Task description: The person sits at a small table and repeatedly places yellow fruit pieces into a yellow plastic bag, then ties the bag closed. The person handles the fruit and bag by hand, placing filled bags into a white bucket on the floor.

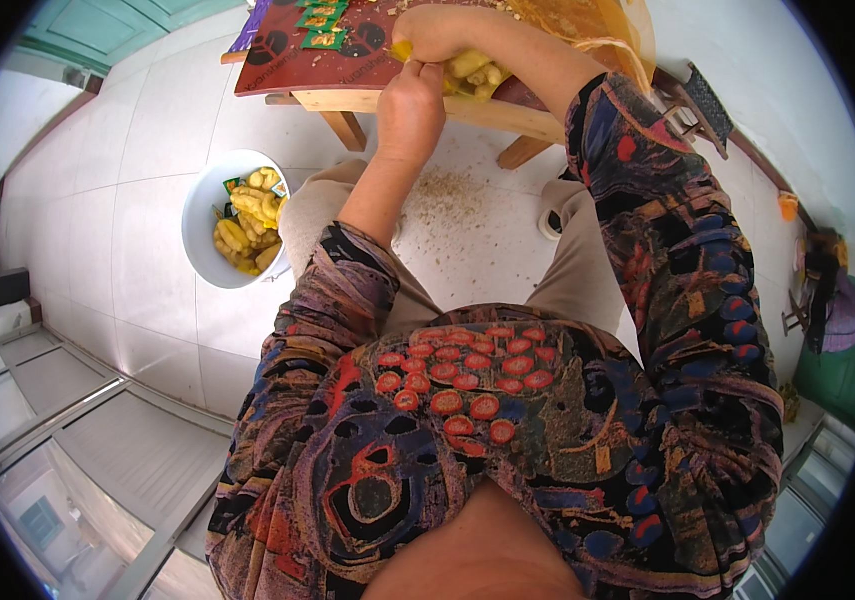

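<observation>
At the near edge of a red board tabletop [277,71], my left hand [412,101] and my right hand [435,34] meet, fingertips together on the end of a yellow mesh bag [402,50]. Beneath my right wrist lies the bag's filled part with knobbly ginger-like roots [474,73]. Both hands are closed on the mesh; the exact finger grip is partly hidden. Left of them, several small green packets [322,39] lie in an overlapping row on the board.
A white bucket [198,225] on the tiled floor, by my left knee, holds yellow-netted roots and green tags. Crumbs [450,202] are scattered under the wooden table frame [502,116]. More orange-yellow netting [615,37] hangs over the board's right end, near a small stool [706,105].
</observation>
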A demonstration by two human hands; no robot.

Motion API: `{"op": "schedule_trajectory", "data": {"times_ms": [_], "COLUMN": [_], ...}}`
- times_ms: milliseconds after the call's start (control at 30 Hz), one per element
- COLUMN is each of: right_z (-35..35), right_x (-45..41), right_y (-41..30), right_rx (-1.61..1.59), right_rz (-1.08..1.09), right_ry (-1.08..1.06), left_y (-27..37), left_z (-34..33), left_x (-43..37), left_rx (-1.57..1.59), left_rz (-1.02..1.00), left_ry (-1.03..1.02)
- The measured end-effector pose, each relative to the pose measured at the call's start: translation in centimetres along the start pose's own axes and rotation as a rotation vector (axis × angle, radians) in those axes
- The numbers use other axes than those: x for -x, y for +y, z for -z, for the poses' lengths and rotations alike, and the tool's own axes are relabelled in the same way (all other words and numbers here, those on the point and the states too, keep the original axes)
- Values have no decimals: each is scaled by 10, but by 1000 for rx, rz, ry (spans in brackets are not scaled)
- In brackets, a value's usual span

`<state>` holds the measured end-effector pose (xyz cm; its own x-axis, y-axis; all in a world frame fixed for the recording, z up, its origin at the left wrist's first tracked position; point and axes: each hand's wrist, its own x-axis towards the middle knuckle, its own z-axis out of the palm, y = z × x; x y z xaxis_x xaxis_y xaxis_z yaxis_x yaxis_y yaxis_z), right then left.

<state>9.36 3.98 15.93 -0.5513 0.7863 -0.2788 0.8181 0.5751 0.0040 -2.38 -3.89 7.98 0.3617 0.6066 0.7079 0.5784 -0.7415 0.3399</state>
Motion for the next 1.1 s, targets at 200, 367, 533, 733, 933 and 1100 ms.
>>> {"op": "schedule_trajectory", "data": {"times_ms": [200, 367, 533, 733, 933, 1100], "right_z": [19, 1, -26, -49, -81, -93], "right_x": [21, 32, 63, 97, 114, 119], "right_y": [-15, 5, -3, -42, -70, -92], "right_rx": [-237, -355, -448, -1490, -1831, -1264], "right_rz": [-165, -228, -307, -275, -241, -280], "right_ry": [64, 283, 832, 849, 641, 654], "left_y": [-4, -5, -5, -20, -19, -26], "left_z": [2, 2, 2, -3, -6, 13], "left_x": [2, 2, -4, 3, 6, 0], "left_rx": [-10, 43, 229, 351, 758, 1230], "left_rz": [138, 67, 180, 430, 738, 1071], "left_ry": [-68, 2, 108, -38, -68, -308]}}
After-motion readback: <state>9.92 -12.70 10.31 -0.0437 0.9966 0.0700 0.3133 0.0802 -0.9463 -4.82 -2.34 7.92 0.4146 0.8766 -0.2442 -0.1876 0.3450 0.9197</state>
